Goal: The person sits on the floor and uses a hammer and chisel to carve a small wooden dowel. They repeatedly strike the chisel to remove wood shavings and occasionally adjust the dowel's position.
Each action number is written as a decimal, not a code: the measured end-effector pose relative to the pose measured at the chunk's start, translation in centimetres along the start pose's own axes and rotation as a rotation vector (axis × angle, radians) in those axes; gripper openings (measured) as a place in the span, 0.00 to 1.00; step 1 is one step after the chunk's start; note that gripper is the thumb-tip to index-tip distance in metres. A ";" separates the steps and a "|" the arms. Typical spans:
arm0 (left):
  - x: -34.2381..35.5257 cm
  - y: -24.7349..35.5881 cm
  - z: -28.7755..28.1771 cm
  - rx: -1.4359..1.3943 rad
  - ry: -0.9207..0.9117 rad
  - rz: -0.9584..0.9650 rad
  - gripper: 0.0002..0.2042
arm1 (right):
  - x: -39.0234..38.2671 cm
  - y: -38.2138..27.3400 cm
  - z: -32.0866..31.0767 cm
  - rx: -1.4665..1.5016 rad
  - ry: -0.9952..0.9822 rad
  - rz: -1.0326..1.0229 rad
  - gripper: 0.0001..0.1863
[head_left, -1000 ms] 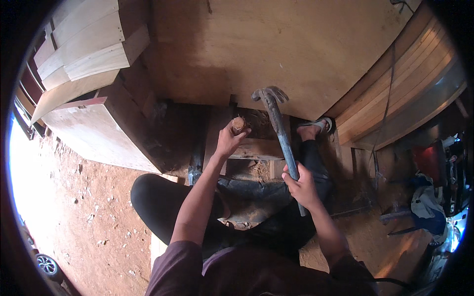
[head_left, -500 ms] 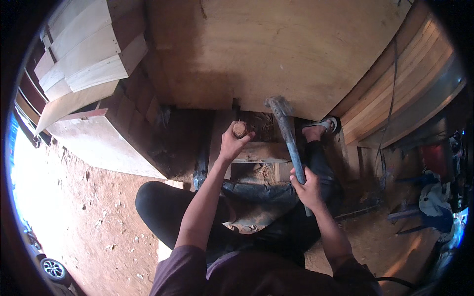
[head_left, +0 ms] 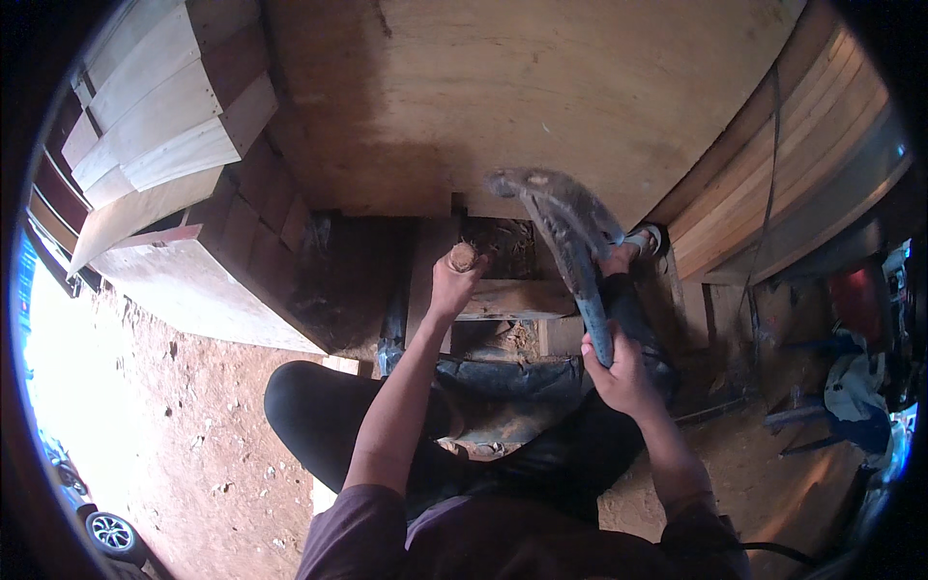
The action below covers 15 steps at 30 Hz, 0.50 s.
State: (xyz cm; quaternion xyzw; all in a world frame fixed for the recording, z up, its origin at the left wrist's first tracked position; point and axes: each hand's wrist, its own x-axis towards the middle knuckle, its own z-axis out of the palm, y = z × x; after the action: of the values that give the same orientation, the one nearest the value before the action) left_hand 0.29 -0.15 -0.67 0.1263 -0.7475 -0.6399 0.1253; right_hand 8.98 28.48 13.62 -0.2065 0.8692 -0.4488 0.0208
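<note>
The left hand (head_left: 454,286) is closed around a stick (head_left: 463,256), whose round, rough end faces up at the top of the fist. The right hand (head_left: 623,375) grips a hammer (head_left: 578,274) by its handle, the blurred head beyond that hand and to its left, apart from the stick. A wooden bar (head_left: 517,301) lies between the hands, nearer the left one, and a board (head_left: 551,106) spreads out beyond both.
</note>
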 end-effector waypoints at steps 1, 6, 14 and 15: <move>-0.1 0.0 -0.1 -0.031 -0.004 0.027 0.10 | 0.0 0.5 0.8 -0.073 -0.039 0.019 0.08; -0.2 0.1 -0.1 -0.088 0.016 0.184 0.09 | 0.3 1.3 1.1 -0.205 -0.262 0.186 0.11; -0.2 -0.3 -0.3 0.026 0.019 0.108 0.11 | 0.9 -1.1 -0.5 0.123 -0.080 0.214 0.05; -0.2 -0.2 -0.2 0.004 0.009 0.112 0.11 | 1.2 -0.9 -0.1 0.158 -0.058 0.228 0.06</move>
State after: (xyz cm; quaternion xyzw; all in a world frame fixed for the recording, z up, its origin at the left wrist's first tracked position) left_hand 0.59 -0.28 -0.88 0.0872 -0.7542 -0.6298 0.1641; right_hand 8.19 27.68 14.58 -0.1171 0.8479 -0.5046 0.1128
